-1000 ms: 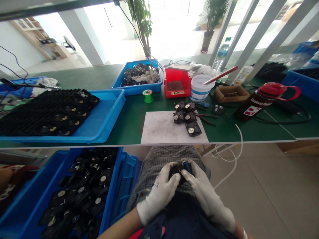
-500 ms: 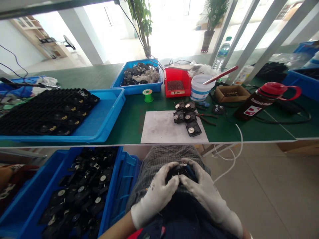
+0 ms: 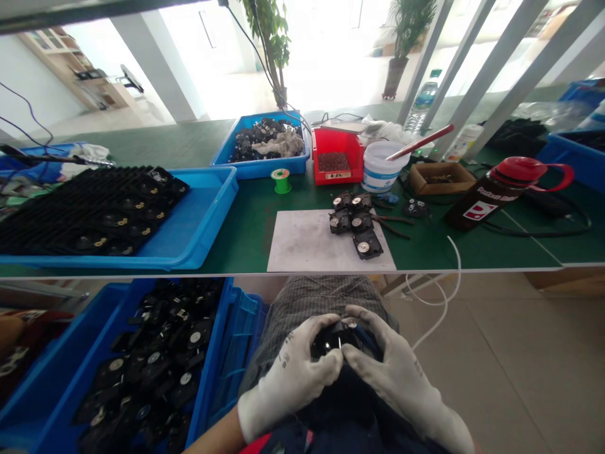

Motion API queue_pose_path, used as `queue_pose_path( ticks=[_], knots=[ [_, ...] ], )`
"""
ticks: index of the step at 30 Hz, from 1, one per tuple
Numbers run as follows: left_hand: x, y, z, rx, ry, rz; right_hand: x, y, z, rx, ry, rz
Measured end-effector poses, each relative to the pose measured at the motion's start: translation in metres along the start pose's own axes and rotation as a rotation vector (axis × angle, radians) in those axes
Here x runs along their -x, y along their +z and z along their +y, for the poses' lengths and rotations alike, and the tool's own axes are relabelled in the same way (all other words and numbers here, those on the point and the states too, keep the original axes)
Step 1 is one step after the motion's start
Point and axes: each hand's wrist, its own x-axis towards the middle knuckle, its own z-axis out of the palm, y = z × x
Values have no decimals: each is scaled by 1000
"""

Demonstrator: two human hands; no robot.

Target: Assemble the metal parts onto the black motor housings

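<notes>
Both my hands, in white knit gloves, are low over my lap. My left hand and my right hand grip a black plastic unit between them. Its glossy round face and a small metal pin show between my fingers, and most of its body is hidden. A blue-edged piece shows beyond my right thumb, too covered to name. On a grey board on the green bench, several similar black units lie together, far from both hands.
A blue crate of black units stands left of my lap. A blue tray holds more on the bench, beside pliers, a white tub and a red-capped bottle. A white cable hangs off the bench edge.
My hands have turned the black unit, and its glossy round face and pin now show more. My left hand has shifted slightly outward and toward me. The bench items stay in place.
</notes>
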Motion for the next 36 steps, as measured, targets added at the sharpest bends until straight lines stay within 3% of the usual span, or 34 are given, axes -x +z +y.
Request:
queue_pose_path(
  ticks=[13,24,30,36],
  knots=[
    [-1,-4,2,20,11,-47,1,-4,-5,69,-33,-45],
    [-2,6,-15,159,-20,-23,-2,5,-5,91,-9,-45],
    [2,12,-31,224,-34,-64,2,6,-4,76,114,-91],
    [1,8,-17,421,-88,-61,-6,1,9,-12,244,-21]
  ],
)
